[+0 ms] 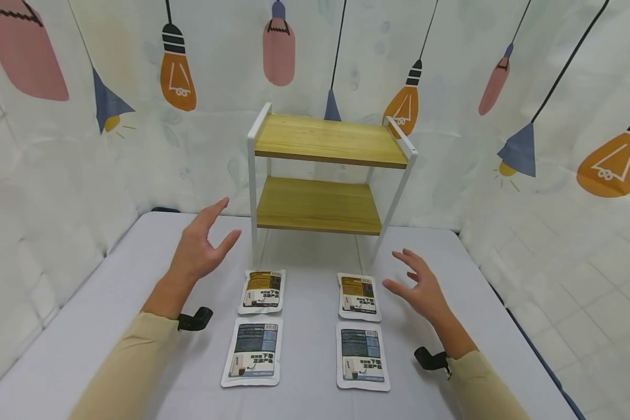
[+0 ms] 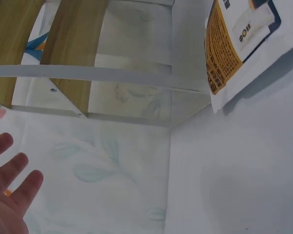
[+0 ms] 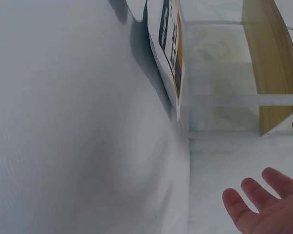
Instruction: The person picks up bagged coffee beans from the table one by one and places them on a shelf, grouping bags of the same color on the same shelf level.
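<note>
My left hand (image 1: 199, 248) is raised left of the rack with thumb and fingers spread, holding nothing. On the other side my right hand (image 1: 417, 286) hovers beside the packets, its fingers apart and nothing in them. Two brown-labelled packets lie flat on the table, one on the left (image 1: 263, 290) and one on the right (image 1: 359, 296). Nearer to me are two blue-labelled packets, the left one (image 1: 254, 351) and the right one (image 1: 362, 356). A brown-labelled packet (image 2: 229, 48) also shows in the left wrist view, and another (image 3: 170, 48) in the right wrist view.
A white-framed rack with two wooden shelves, upper (image 1: 331, 139) and lower (image 1: 317, 204), stands at the table's back. The white-covered table (image 1: 304, 402) reaches fabric walls (image 1: 215, 146) printed with lamps. Each wrist wears a black camera, left (image 1: 195, 319) and right (image 1: 430, 359).
</note>
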Tool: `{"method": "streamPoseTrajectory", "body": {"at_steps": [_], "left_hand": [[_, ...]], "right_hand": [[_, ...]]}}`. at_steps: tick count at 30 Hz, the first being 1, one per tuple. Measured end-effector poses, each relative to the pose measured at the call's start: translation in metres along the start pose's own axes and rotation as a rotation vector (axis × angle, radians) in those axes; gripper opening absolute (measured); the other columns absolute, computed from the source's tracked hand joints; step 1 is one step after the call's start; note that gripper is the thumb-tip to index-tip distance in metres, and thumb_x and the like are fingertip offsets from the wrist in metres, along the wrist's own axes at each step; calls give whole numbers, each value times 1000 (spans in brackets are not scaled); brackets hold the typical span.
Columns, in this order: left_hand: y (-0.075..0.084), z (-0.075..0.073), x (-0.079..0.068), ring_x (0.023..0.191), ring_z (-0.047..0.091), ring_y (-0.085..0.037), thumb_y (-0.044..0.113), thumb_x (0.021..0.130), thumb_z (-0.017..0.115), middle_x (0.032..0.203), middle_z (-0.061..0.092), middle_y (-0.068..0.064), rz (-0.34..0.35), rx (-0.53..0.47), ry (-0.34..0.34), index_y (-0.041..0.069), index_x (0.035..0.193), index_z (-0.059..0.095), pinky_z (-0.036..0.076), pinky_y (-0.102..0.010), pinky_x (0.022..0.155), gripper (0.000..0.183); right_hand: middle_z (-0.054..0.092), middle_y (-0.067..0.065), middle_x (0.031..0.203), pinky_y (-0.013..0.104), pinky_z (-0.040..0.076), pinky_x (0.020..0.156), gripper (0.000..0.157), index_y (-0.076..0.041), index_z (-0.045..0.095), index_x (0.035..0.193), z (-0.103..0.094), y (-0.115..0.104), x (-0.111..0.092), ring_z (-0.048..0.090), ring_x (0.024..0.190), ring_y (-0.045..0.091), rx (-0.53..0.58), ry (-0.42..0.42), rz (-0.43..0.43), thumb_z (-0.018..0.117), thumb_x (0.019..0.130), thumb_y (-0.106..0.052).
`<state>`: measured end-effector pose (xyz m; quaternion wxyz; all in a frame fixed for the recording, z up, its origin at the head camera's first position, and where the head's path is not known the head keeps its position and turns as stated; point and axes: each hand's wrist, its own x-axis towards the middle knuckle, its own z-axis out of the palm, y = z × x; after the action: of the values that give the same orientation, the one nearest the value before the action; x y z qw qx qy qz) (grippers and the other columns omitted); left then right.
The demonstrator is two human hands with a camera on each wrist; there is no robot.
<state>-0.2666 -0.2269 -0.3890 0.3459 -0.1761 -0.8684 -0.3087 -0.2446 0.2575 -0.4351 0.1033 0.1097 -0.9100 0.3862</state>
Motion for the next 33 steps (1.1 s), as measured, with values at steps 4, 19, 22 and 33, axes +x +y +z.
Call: {"method": "streamPoseTrajectory", "body": {"at_steps": [4,19,22,33], "left_hand": [[6,4,3,134,56,-35,20,96,70,148,58,-16,-34,-98,17,14,154,47,52,-56,105,63],[26,12,20,125,62,-28,28,104,61,138,65,-11,-153,-301,-26,12,147,55,40,0,95,46],[27,13,23,124,63,-27,27,104,63,136,65,-11,-161,-323,-25,13,146,56,42,-1,95,45],[30,16,35,111,64,-17,17,100,68,126,67,-14,-174,-380,1,8,138,63,46,-3,91,39]], "right_hand": [[28,15,168,61,43,114,75,-21,50,152,6,-4,-3,33,151,40,53,-11,47,80,86,-44],[40,8,162,56,47,112,73,-20,54,147,26,-11,-7,48,143,39,225,-80,218,83,85,-44],[39,10,163,56,47,112,74,-20,55,147,30,-10,-7,48,142,40,230,-88,242,84,84,-46],[45,12,159,61,50,106,75,-20,58,145,37,-16,-7,48,141,41,217,-116,324,85,81,-49]]}}
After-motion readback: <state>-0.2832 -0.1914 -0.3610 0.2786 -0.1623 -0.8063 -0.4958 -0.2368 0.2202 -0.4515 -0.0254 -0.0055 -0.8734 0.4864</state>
